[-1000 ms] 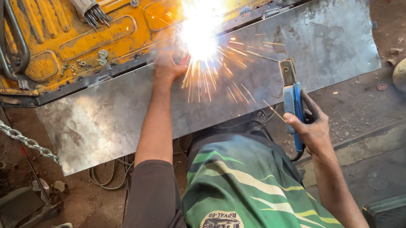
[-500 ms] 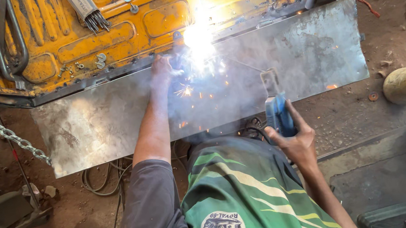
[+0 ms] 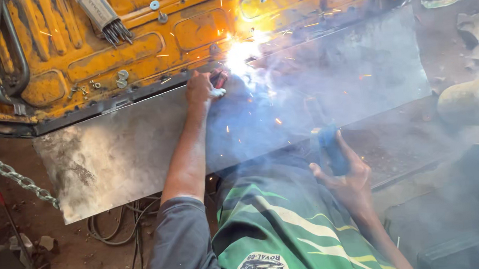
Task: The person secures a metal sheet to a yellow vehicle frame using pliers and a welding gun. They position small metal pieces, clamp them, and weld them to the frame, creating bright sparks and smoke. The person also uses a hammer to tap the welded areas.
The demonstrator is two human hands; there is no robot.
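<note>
My left hand (image 3: pixel 199 91) is closed around a red welding electrode holder (image 3: pixel 218 78), pressed against the top edge of a grey steel sheet (image 3: pixel 115 152). A bright white arc (image 3: pixel 242 53) burns just right of that hand, where the sheet meets a worn yellow metal panel (image 3: pixel 55 57), and sparks fly from it. My right hand (image 3: pixel 350 182) grips a blue-handled tool (image 3: pixel 330 146) low in front of the sheet, away from the arc. Blue-grey smoke veils the tool's upper end.
A bundle of welding rods (image 3: pixel 105 16) lies on the yellow panel at top left. A chain (image 3: pixel 12 176) hangs at the left, with cables (image 3: pixel 113 228) coiled on the dirt floor below the sheet. Rubble (image 3: pixel 474 26) and a pale rounded object (image 3: pixel 467 103) sit at right.
The big spark burst has shrunk to a smaller arc and smoke has thickened across the sheet. My right hand with the blue-handled tool has dropped slightly. My left hand stays at the seam.
</note>
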